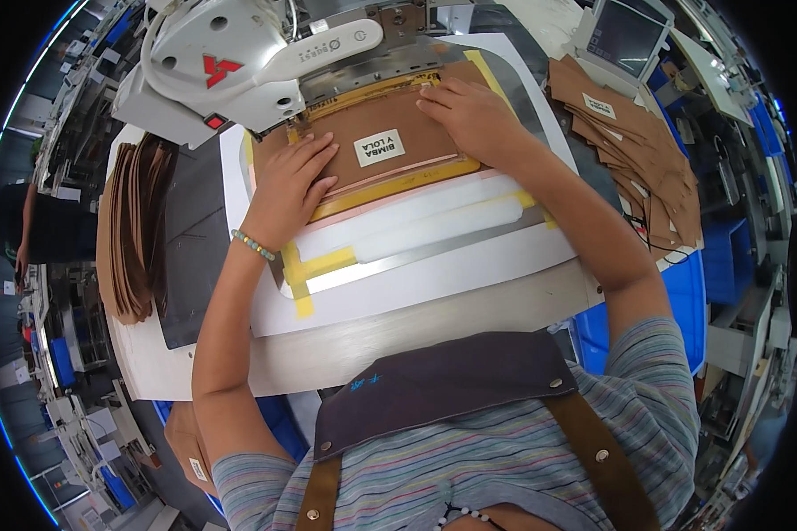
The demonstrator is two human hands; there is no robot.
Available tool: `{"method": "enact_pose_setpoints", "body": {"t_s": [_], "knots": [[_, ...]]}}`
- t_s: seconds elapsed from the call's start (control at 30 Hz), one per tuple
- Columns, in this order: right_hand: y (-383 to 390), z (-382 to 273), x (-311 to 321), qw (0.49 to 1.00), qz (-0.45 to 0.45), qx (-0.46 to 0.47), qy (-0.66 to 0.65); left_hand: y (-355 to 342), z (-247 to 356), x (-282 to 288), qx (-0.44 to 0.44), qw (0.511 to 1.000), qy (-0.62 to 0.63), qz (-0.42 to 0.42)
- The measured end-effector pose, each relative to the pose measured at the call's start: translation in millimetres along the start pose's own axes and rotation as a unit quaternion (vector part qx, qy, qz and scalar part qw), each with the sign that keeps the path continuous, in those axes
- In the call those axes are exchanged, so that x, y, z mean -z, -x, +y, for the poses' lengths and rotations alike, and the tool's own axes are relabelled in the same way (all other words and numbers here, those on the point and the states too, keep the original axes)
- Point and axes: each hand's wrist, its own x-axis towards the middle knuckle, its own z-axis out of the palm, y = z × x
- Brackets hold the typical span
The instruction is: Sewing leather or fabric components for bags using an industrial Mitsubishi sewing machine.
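Observation:
A brown fabric or leather-like panel [425, 146] with a small cream label [378, 148] stitched or laid on its middle lies in a yellow-edged clamping frame [390, 188]. My left hand [285, 184] rests on the panel's left end, fingers spread and flat, just below the machine's needle area. At the upper right corner, my right hand [471, 119] presses its outstretched fingertips on the panel's edge beside the frame. Neither hand grips anything. The white sewing machine head [230, 62] reaches over the panel's far left side.
Stacked brown panels [133, 230] stand at the left of the table. More labelled panels lie in a fanned pile [633, 150] at the right, near a control screen [624, 35]. A white sheet [398, 288] with yellow tape lies under the frame. Blue bins [686, 305] sit below the table.

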Motion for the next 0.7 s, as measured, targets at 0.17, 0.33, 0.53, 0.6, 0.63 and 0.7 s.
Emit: {"method": "enact_pose_setpoints", "body": {"t_s": [0.17,0.33,0.53,0.6,0.63,0.7], "knots": [[-5,-3,-2,0.999,-0.022,0.014,0.029,0,1,0,0.006,1.0,-0.015,0.006],[-12,-3,-8,0.998,0.027,0.051,0.036,-1,-1,-3,0.007,0.999,-0.043,0.015],[-21,-12,0,0.999,-0.037,0.029,-0.009,-7,2,-2,-0.003,0.999,-0.042,0.008],[-26,-14,0,0.998,-0.043,0.031,-0.017,-9,5,-2,-0.008,1.0,-0.02,0.007],[-29,-15,-1,0.998,-0.045,0.036,-0.018,-10,6,-2,-0.008,1.0,-0.021,0.008],[-35,-18,-3,0.998,-0.046,0.042,-0.019,-11,8,-3,-0.008,1.0,-0.013,0.003]]}}
